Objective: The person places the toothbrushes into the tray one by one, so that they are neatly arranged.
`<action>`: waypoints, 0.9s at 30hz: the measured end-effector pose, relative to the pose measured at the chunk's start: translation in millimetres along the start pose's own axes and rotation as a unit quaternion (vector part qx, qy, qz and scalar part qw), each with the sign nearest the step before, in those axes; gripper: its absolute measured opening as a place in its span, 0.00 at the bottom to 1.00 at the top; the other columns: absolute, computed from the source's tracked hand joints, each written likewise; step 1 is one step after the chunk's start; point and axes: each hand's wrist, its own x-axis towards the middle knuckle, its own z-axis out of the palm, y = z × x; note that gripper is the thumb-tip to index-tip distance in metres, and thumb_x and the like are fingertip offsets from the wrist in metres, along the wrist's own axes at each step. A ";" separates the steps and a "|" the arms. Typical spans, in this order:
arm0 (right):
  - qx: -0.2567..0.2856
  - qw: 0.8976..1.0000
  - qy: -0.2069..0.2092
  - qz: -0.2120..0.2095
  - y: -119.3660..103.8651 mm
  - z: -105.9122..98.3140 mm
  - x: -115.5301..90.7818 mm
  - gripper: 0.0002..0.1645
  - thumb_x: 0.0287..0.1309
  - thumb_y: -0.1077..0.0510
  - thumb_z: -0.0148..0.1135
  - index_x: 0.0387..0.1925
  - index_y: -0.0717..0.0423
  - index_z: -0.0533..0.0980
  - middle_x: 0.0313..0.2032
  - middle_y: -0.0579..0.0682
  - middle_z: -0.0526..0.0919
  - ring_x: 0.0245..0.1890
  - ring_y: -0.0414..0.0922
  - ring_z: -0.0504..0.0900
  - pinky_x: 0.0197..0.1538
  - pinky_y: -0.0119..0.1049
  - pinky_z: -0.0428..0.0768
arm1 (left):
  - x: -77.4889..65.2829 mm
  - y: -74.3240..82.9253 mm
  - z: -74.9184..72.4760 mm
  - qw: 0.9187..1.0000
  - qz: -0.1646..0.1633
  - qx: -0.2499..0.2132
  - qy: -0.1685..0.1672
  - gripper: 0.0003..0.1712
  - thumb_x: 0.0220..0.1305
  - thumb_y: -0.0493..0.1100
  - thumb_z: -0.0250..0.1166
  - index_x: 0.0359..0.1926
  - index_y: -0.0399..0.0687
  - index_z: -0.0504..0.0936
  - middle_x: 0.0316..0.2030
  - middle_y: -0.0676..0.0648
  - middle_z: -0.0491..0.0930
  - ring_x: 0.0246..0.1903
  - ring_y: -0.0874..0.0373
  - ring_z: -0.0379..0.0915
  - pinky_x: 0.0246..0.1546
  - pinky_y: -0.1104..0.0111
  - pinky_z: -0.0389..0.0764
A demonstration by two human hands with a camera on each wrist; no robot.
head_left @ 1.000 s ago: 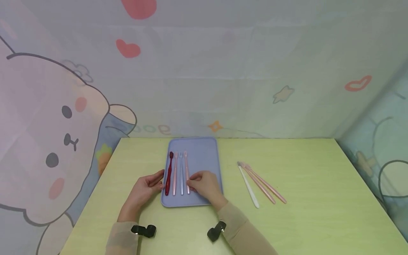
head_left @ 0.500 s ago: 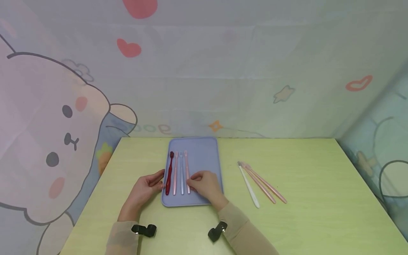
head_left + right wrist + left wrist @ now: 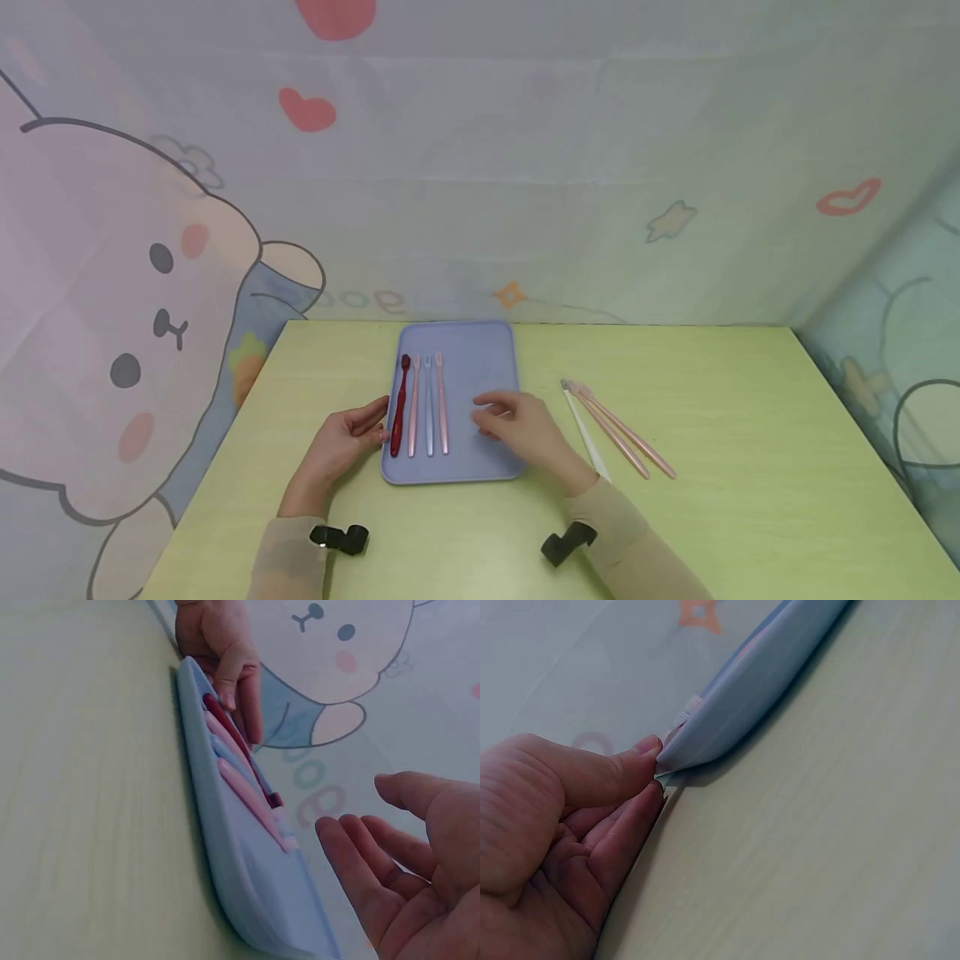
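Fingers (image 3: 346, 851) of the right hand (image 3: 528, 427) are apart, holding nothing, over the right part of the tray (image 3: 480, 367); left hand (image 3: 345, 446) pinches its left edge. Four toothbrushes (image 3: 430, 412) lie in a row in the tray; white toothbrush (image 3: 583, 431) and two pink toothbrushes (image 3: 611, 432) on the table (image 3: 750, 467) to the right. Risks: left-hand tug could skew the row; loose heads bunch, so grabbing one could drag its neighbour.

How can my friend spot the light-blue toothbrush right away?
On the yellow-green table, find the blue tray. In its left half, third from the left in a row of four, lies the light-blue toothbrush. It's the row's only blue one, between two pink toothbrushes.
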 end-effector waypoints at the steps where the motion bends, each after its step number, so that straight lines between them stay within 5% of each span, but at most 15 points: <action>1: 0.006 1.000 -0.006 -0.003 0.1 -9.6 -3.7 0.22 0.72 0.52 0.71 0.59 0.62 0.85 0.40 0.51 0.92 0.38 0.49 0.92 0.43 0.36 0.90 | 0.2 0.1 0.2 1.000 0.000 0.000 0.001 0.35 0.71 0.29 0.69 0.76 0.33 0.70 0.72 0.35 0.71 0.70 0.42 0.71 0.59 0.77 0.79; 10: 0.013 1.000 0.019 0.008 15.2 -107.4 -43.9 0.24 0.74 0.52 0.69 0.63 0.62 0.82 0.49 0.60 0.87 0.47 0.61 0.90 0.49 0.39 0.91 | 0.4 -0.6 0.9 1.000 -0.003 0.007 0.000 0.34 0.72 0.29 0.69 0.76 0.33 0.70 0.72 0.34 0.71 0.70 0.42 0.71 0.60 0.77 0.79; 18: -0.058 0.997 0.030 0.044 37.9 -187.3 -82.3 0.28 0.75 0.53 0.68 0.67 0.67 0.78 0.57 0.63 0.86 0.51 0.60 0.88 0.49 0.42 0.91 | -1.6 -2.0 -0.9 1.000 0.001 0.014 -0.004 0.35 0.72 0.31 0.69 0.76 0.34 0.70 0.72 0.35 0.71 0.70 0.41 0.72 0.61 0.77 0.79; 27: -0.067 0.991 -0.031 0.113 55.7 -226.9 -101.0 0.28 0.74 0.59 0.67 0.66 0.73 0.76 0.58 0.67 0.84 0.51 0.51 0.87 0.50 0.42 0.91 | -2.4 -0.3 0.8 1.000 -0.007 0.018 0.009 0.35 0.72 0.31 0.69 0.77 0.35 0.71 0.72 0.36 0.72 0.70 0.42 0.72 0.63 0.72 0.79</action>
